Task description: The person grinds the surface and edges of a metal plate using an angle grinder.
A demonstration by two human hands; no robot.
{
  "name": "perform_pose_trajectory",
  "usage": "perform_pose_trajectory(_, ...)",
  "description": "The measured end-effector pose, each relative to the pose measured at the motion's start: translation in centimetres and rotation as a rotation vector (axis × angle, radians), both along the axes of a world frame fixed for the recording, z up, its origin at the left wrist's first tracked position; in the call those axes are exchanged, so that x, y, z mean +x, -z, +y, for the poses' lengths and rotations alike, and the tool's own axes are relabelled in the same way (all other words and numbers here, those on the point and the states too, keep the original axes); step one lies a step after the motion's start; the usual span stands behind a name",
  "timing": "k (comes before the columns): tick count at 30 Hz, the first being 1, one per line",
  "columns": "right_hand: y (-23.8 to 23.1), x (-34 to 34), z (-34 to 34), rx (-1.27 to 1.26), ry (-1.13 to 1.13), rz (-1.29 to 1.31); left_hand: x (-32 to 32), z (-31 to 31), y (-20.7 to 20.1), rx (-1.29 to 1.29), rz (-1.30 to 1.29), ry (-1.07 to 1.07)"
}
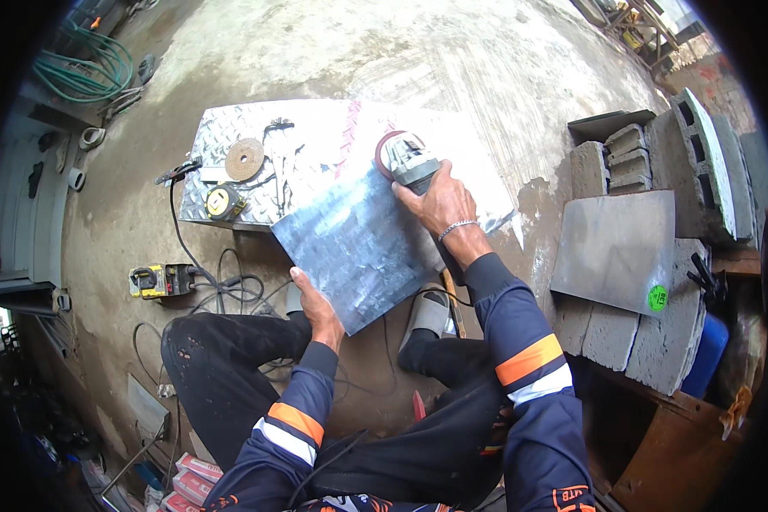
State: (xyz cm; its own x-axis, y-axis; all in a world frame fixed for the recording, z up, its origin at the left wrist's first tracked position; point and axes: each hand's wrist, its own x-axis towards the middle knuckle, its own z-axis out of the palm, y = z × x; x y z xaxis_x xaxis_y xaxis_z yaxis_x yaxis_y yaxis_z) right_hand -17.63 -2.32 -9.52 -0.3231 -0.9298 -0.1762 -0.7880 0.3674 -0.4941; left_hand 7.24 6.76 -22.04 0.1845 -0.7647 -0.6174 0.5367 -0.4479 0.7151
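Two hands work on one grey metal sheet (363, 247), which lies tilted over the edge of the checker-plate worktop (222, 132). The left hand (316, 309) is closed on the sheet's near edge. The right hand (442, 205) is wrapped around an angle grinder (410, 162), its disc at the sheet's far corner. Left of the grinder lie a spare disc (245, 159) and a yellow tape measure (223, 202).

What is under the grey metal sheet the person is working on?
The metal sheet overlaps the checker plate, near edge overhanging toward a sandalled foot. What supports its middle is covered.
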Motion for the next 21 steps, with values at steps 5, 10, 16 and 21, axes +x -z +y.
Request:
perform_pose_trajectory(5, 0.0, 2.9, 3.7, 0.043, -0.109, -0.062, -0.2, -0.3, -1.0, -0.032, 0.083, 0.04)
perform_pose_trajectory(10, 1.0, -0.6, 6.5, -0.008, 0.035, 0.036, -0.2, -0.6, -1.3, -0.024, -0.003, -0.002)
perform_pose_trajectory(16, 0.4, -3.0, 9.7, 0.097, 0.126, 0.076, -0.2, -0.9, -1.8, -0.007, -0.118, 0.019)
perform_pose_trajectory(21, -0.3, 2.2, 13.6, 0.134, -0.06, 0.024, -0.2, -0.9, -1.4, -0.061, 0.077, 0.004)
